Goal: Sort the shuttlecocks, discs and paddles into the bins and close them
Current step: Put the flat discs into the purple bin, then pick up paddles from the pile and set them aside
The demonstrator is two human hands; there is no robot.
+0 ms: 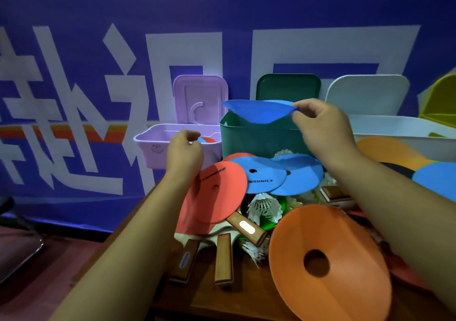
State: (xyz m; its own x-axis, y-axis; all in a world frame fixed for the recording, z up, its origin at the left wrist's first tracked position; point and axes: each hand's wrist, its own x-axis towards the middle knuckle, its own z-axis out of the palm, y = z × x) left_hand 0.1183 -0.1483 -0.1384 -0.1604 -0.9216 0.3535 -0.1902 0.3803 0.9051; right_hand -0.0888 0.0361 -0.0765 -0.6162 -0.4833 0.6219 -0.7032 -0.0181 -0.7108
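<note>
Above the open green bin (259,140), a person's right hand (323,128) pinches a blue disc (259,112) by its rim. The thin sheet sags, so it is likely light and floppy, best held at the edge. The left hand (183,151) hovers with fingers curled by the pink bin (153,148); whether it holds anything is unclear. Paddles (223,259) and a shuttlecock (264,209) crowd the surface (222,301).

Along the back of the wooden counter (246,296) stand three bins in a row: pink plastic bin (153,148) left, green plastic bin (259,140) middle, white plastic bin (394,126) right. Before them, round flat discs (222,192) overlie wooden-handled paddles (223,259) and feathered shuttlecocks (265,209).
</note>
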